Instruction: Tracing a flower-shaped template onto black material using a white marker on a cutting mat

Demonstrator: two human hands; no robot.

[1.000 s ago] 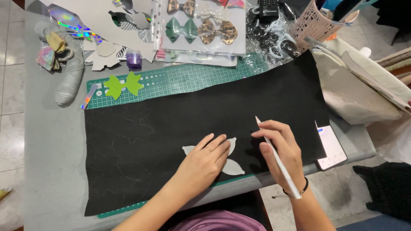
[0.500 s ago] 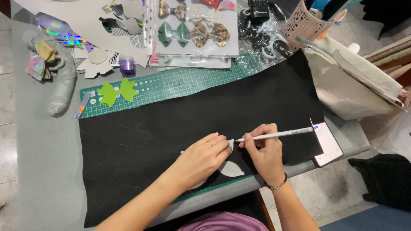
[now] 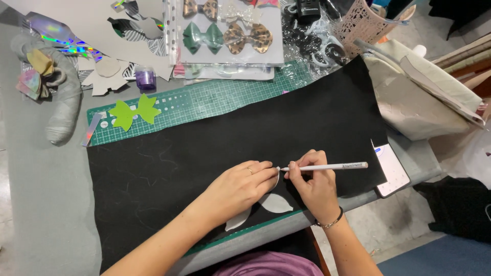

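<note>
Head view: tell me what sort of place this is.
Probably a home craft table for making hair bows. A green cutting mat lies under black fabric, finished bows sit in a clear sleeve, and the right hand holds a white pencil against a paper template.

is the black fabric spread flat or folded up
Spread flat: the black fabric lies in one layer over the green cutting mat, no folds showing.

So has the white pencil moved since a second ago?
Yes. The white pencil in the right hand has swung from pointing up-left to lying nearly level, its tip now at the grey template edge on the black fabric.
</note>
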